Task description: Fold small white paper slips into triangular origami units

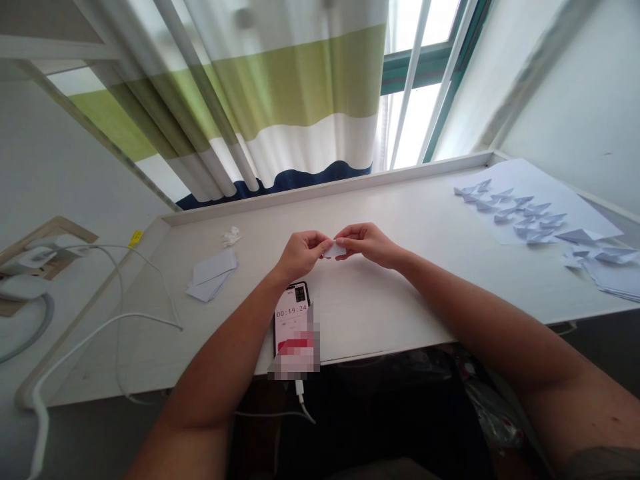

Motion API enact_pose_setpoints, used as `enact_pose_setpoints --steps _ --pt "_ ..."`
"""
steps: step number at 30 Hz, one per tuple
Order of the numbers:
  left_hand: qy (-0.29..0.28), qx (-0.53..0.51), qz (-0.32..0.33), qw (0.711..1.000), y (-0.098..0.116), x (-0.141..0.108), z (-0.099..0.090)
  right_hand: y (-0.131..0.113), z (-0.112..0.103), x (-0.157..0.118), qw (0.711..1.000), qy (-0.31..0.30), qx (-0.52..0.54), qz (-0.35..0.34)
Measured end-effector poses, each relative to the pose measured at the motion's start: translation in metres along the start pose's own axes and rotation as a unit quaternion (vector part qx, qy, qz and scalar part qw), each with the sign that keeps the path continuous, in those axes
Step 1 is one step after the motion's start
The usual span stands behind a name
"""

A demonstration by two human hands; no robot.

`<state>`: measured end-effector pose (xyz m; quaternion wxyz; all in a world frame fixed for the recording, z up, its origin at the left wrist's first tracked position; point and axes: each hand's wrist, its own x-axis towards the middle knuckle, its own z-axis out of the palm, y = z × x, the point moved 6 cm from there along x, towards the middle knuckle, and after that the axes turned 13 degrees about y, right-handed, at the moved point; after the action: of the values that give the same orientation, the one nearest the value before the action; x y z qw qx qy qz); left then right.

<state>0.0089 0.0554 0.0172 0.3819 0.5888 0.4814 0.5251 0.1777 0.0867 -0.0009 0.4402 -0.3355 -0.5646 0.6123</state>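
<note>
Between my two hands is a small folded piece of white paper [334,251], held just above the white desk [395,313]. My left hand [304,252] pinches its left side between thumb and fingers. On the opposite side, my right hand [367,244] grips it the same way. The fingers hide much of the paper, so I cannot tell its exact fold. A phone [293,320] showing a running timer lies below my left hand, partly behind the forearm.
Loose white paper sheets [213,273] and a small crumpled white heap [231,236] lie at left. Several folded paper pieces [523,208] sit on a large sheet [530,175] at right, beside a paper stack [613,275]. White cables [107,320] cross the desk's left end.
</note>
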Motion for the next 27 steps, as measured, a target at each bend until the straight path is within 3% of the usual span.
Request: enact_pose_setpoints --steps 19,27 --pt "-0.027 0.031 0.018 0.999 -0.0008 0.0007 -0.0006 -0.0013 -0.001 -0.001 0.998 -0.016 -0.06 0.002" --pt "-0.021 0.036 -0.016 0.999 0.0017 -0.0019 0.0008 -0.005 -0.0023 0.0002 0.994 -0.005 -0.095 -0.051"
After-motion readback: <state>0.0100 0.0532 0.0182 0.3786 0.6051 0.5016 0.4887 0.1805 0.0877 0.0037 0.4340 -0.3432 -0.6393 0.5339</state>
